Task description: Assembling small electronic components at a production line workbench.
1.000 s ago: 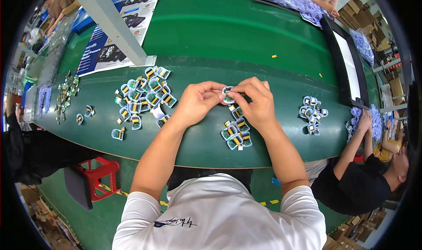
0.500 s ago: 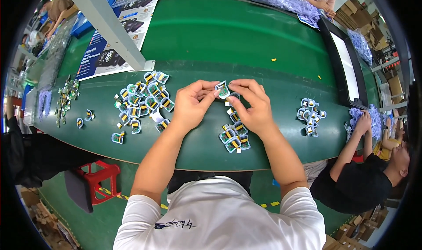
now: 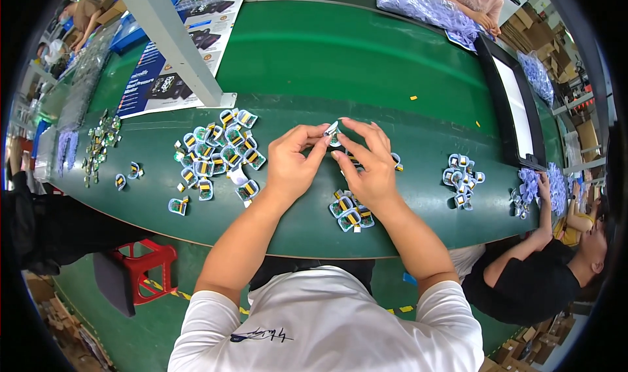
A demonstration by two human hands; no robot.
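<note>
Between my hands, above the green table, is a small circuit board point(image 3: 334, 136) in a pale blue-white plastic surround, tilted on edge. My left hand point(image 3: 291, 159) pinches it between thumb and forefinger. My right hand point(image 3: 371, 162) has its curved fingertips against the far side of the piece, its thumb lower down and its palm partly hiding boards behind it. A large cluster of similar boards point(image 3: 219, 151) with yellow-and-black parts lies left of my left hand. A smaller cluster point(image 3: 351, 212) lies under my right wrist.
Another group of boards point(image 3: 462, 179) lies to the right, and loose small boards point(image 3: 99, 146) lie far left. A grey post point(image 3: 173, 45) rises beside a printed sheet point(image 3: 147, 84). A black-framed panel point(image 3: 513, 104) stands at right, near a co-worker in black point(image 3: 533, 274). A red stool point(image 3: 147, 267) is lower left.
The circuit board has turned more edge-on in my fingers. My right thumb has moved down and away from it. At right, the co-worker's arm has shifted.
</note>
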